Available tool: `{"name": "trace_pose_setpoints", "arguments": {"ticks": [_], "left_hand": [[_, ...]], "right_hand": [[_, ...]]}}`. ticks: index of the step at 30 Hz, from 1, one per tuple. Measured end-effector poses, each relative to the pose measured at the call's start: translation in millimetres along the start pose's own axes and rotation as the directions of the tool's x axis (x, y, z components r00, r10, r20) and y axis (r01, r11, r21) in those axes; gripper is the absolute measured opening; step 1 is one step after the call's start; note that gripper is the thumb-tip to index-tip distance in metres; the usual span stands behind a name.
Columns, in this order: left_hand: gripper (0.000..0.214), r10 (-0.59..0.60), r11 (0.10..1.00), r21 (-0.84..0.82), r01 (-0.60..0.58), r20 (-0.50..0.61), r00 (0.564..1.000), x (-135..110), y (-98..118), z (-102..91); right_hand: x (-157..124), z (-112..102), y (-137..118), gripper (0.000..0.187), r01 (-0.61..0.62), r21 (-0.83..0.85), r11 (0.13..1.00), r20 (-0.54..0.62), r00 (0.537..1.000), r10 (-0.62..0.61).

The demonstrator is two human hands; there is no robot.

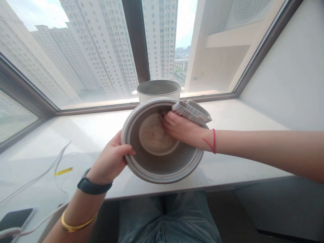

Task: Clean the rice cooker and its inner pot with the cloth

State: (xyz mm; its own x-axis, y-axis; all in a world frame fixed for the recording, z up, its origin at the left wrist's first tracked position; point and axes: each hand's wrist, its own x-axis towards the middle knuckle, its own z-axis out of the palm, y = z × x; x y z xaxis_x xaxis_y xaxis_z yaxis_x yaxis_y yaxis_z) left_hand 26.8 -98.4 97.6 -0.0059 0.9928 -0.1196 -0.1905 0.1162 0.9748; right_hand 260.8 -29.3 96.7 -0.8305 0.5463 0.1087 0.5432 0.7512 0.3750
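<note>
A grey metal inner pot (pixel 162 165), round with a wide rim, is tilted so its inside faces me. My left hand (pixel 113 153) grips its left rim, thumb over the edge and the other fingers behind. My right hand (pixel 179 128) reaches inside, pressing a folded checked cloth (pixel 189 111) against the upper right part of the inner wall. Part of the cloth sticks out over the rim. The fingertips are partly hidden by the hand and cloth. Brownish stains show on the pot's round bottom.
Behind the pot, a white pot with side handles (pixel 159 88) stands by the window frame (pixel 141 44). White cables and a yellow tag (pixel 63 171) lie on the left of the sill (pixel 227 118). A phone (pixel 16 219) rests at the lower left. A wall borders the right.
</note>
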Motion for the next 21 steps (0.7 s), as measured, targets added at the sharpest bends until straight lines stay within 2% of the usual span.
{"name": "trace_pose_setpoints", "arguments": {"ticks": [3, 4, 7, 9, 11, 13, 16, 21], "left_hand": [[0.055, 0.030, 0.999, -0.015, -0.030, -0.034, 0.999, -2, -6, 2.0], [0.054, 0.041, 0.999, -0.020, -0.042, -0.055, 0.998, -3, -8, 3.2], [0.051, 0.051, 0.997, -0.053, -0.057, -0.101, 0.994, -7, -15, 9.0], [0.049, 0.059, 0.992, -0.102, -0.072, -0.123, 0.991, -10, -20, 15.0], [0.048, 0.071, 0.983, -0.155, -0.095, -0.153, 0.986, -12, -26, 21.7], [0.047, 0.074, 0.975, -0.194, -0.108, -0.177, 0.982, -13, -32, 27.6], [0.046, 0.067, 0.972, -0.211, -0.104, -0.176, 0.982, -15, -39, 32.7], [0.041, 0.089, 0.972, -0.201, -0.124, -0.176, 0.980, -19, -40, 30.2]], "right_hand": [[9, 1, -2, 0.052, -0.058, -0.193, 0.980, -0.096, 0.995, 0.040], [11, 1, -5, 0.048, -0.081, -0.211, 0.974, -0.136, 0.989, 0.053], [15, 5, -29, 0.040, -0.200, -0.088, 0.976, -0.228, 0.958, 0.176], [16, 8, -52, 0.036, -0.244, 0.044, 0.969, -0.217, 0.944, 0.247], [17, 12, -72, 0.032, -0.219, 0.130, 0.967, -0.186, 0.953, 0.240], [19, 16, -81, 0.032, -0.178, 0.165, 0.970, -0.180, 0.962, 0.207], [27, 16, -70, 0.036, -0.229, 0.168, 0.959, -0.233, 0.936, 0.264], [33, 2, -33, 0.041, -0.394, 0.135, 0.909, -0.322, 0.850, 0.416]]}}
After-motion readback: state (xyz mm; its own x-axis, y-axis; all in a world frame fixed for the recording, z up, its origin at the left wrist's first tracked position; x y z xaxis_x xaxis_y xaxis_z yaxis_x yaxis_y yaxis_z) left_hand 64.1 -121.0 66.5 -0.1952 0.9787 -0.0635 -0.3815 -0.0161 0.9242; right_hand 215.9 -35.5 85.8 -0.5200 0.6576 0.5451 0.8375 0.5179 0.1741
